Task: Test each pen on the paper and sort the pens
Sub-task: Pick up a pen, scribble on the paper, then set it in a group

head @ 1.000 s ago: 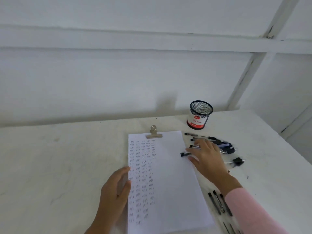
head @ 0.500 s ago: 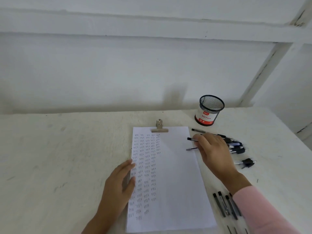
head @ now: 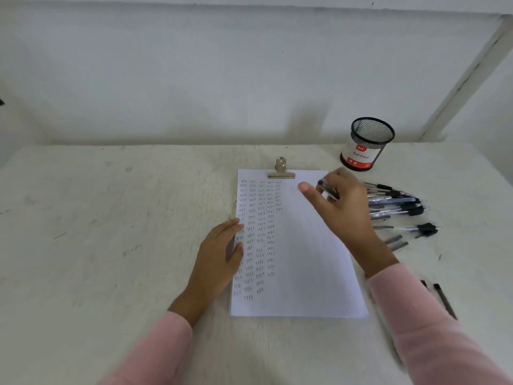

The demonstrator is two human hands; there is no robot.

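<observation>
Nearest me, my pink right sleeve point(head: 433, 329) covers part of a few dark loose pens point(head: 445, 300) lying on the white table point(head: 111, 232); they are blurred and I cannot count them. My left hand point(head: 219, 254) lies flat, fingers straight and close together, its fingertips pressing the left edge of the white sheet of paper point(head: 305, 259), whose columns of small marks are too fine to read. Wide bare tabletop lies to its left. Farther out, my right hand point(head: 341, 207) curls its fingers round a clear-barrelled pen with a dark end point(head: 327, 189) over the sheet's top right corner; whether the pen touches the paper I cannot tell. This hand hides the near ends of the heap of clear black-capped pens point(head: 397, 207) just right of the sheet. Beyond sit the metal bulldog clip point(head: 281, 170) on the sheet's top edge and the black mesh cup with a red-and-white label point(head: 366, 145), near the white wall point(head: 194, 79).
</observation>
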